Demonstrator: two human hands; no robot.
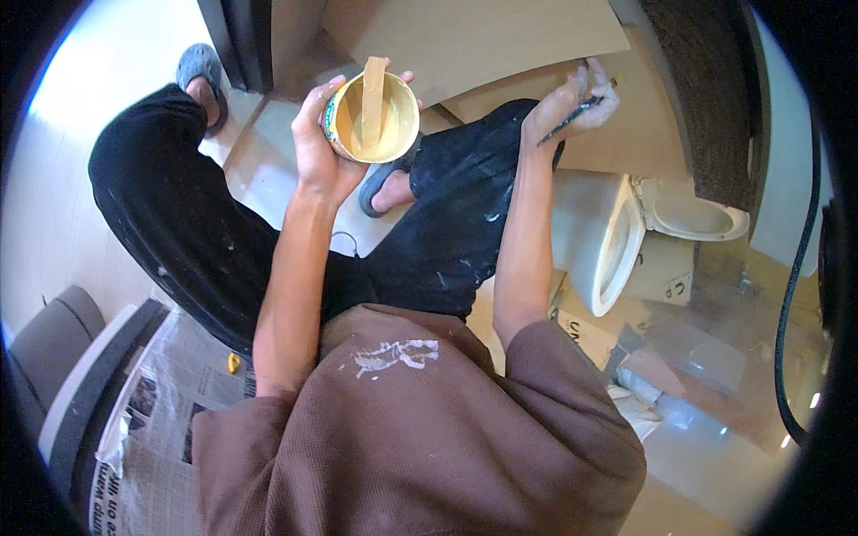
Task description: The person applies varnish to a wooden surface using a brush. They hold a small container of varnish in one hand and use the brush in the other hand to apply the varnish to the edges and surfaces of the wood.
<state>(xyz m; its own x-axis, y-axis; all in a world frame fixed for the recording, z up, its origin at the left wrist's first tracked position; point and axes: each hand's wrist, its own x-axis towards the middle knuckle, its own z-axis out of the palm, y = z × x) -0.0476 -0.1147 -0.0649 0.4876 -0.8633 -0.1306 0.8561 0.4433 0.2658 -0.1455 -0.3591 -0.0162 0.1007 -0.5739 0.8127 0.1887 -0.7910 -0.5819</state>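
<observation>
— What's in the left hand [317, 147]?

— A small round tub [371, 116] of creamy paste, up around twelve o'clock in the view. The fingers are wrapped round its side wall and clamped on it, thumb on the near side. A flat wooden stick [374, 85] stands in the paste, leaning on the far rim.

— And the right hand [581, 103]?

— Out toward one o'clock, closed on a thin dark brush [572, 116], pinched near its upper end, the rest slanting down to seven o'clock. The fingers are smeared with pale paste. Behind them lies a tan board [483, 40].

— How would that tub handle?

— Light, I'd judge, with a thin wall that may give if squeezed hard. The label looks glossy and could be slick where paste has got on it. Holding round the middle of the wall, as now, seems safest; open top, so keep it level. The stick is loose and may tip out.

— The brush?

— Stiff and very light; a pinch does it.

— Anything else about?

— Black trousers [179, 223] below the tub, newspaper [170, 402] at seven o'clock, a white toilet [617, 232] at three o'clock.
</observation>
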